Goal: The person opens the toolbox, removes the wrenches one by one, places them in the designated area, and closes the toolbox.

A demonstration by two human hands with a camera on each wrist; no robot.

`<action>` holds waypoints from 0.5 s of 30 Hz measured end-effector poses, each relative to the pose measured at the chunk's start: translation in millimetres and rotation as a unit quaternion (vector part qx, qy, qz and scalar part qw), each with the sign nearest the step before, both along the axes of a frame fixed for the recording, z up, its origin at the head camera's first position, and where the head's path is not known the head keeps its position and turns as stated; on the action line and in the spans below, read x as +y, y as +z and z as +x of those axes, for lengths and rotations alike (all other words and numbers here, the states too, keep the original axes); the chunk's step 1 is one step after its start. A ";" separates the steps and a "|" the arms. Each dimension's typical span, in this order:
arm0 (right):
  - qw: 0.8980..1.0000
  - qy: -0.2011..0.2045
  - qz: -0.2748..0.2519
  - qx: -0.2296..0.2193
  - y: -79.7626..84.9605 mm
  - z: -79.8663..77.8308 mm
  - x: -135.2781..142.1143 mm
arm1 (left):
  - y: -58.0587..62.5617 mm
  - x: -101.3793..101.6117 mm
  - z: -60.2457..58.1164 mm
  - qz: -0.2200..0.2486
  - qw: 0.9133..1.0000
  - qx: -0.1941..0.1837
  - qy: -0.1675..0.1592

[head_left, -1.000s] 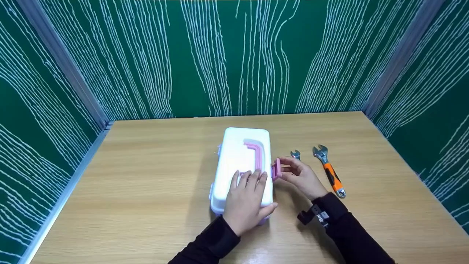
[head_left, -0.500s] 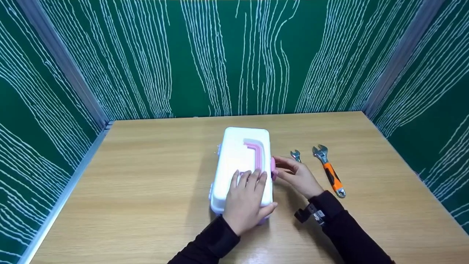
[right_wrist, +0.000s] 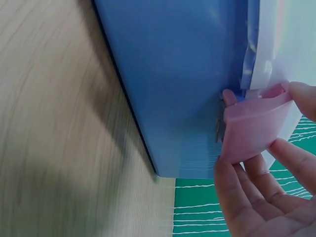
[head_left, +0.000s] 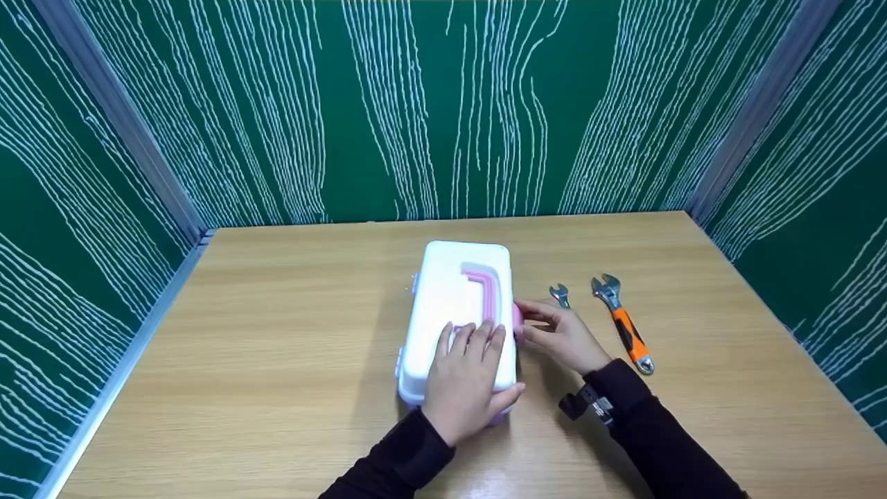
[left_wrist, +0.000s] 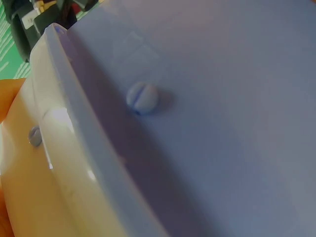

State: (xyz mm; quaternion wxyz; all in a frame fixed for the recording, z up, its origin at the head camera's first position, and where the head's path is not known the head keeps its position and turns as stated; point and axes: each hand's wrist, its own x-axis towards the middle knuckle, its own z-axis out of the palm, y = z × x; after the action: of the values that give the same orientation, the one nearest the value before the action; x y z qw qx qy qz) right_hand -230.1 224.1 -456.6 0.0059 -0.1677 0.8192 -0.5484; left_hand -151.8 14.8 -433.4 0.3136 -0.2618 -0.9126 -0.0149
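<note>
A white plastic storage box [head_left: 450, 291] with a lid and a pink fold-down handle [head_left: 490, 291] lies on the table in the head view. My left hand [head_left: 463, 388] rests on its lid near the front end, fingers straight and spread. At the box's right side my right hand [head_left: 565, 339] holds a pink latch [right_wrist: 254, 128] between thumb and fingertips. In the right wrist view the latch hangs at the lid's edge and stands out from the bluish side wall [right_wrist: 168, 84]. The left wrist view shows a lilac wall with a round slotted knob [left_wrist: 142, 98].
Right of the box lie a small adjustable wrench [head_left: 559, 294], partly behind the right hand, and a larger one with an orange and black handle [head_left: 624, 326]. Green panels with white wavy lines [head_left: 443, 111] enclose the wooden table [head_left: 277, 333] at the back and sides.
The right hand has moved slightly left and swung the pink latch in from its outward tilt, closer to the box's side. The left hand and the box stay where they were.
</note>
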 end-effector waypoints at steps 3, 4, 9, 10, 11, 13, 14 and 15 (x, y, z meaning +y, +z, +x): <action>1.000 0.000 0.006 -0.012 -0.9 -0.5 0.1 | 0.0 0.0 0.4 -0.001 1.000 -0.002 0.001; 1.000 -0.002 0.010 -0.015 -1.3 -0.7 0.1 | 0.0 0.0 0.4 -0.002 1.000 -0.003 0.001; 0.999 -0.008 0.008 -0.029 -2.4 0.2 -1.9 | -0.3 -0.2 0.1 -0.005 1.000 -0.001 0.002; 0.999 -0.009 0.009 -0.030 -2.7 0.3 -2.4 | -0.3 -0.3 0.0 -0.005 1.000 0.000 0.001; 0.999 -0.009 0.007 -0.031 -3.1 0.5 -2.9 | -0.2 -0.4 0.0 -0.005 1.000 0.000 0.001; 0.999 -0.012 0.006 -0.031 -4.6 0.5 -3.9 | -0.7 -0.7 0.0 -0.005 1.000 0.000 0.001; 1.000 -0.011 0.005 -0.029 -5.4 0.9 -4.3 | -1.3 -0.9 0.0 -0.004 1.000 -0.002 0.001; 0.999 -0.014 0.006 -0.028 -6.1 1.2 -4.8 | -1.8 -1.1 0.0 -0.004 1.000 -0.004 0.001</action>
State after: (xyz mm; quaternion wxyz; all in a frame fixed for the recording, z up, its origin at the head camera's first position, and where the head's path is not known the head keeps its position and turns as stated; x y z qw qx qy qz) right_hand -228.9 219.2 -462.7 0.0221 -0.1409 0.8242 -0.5481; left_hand -151.8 13.8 -435.2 0.3091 -0.2617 -0.9142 -0.0122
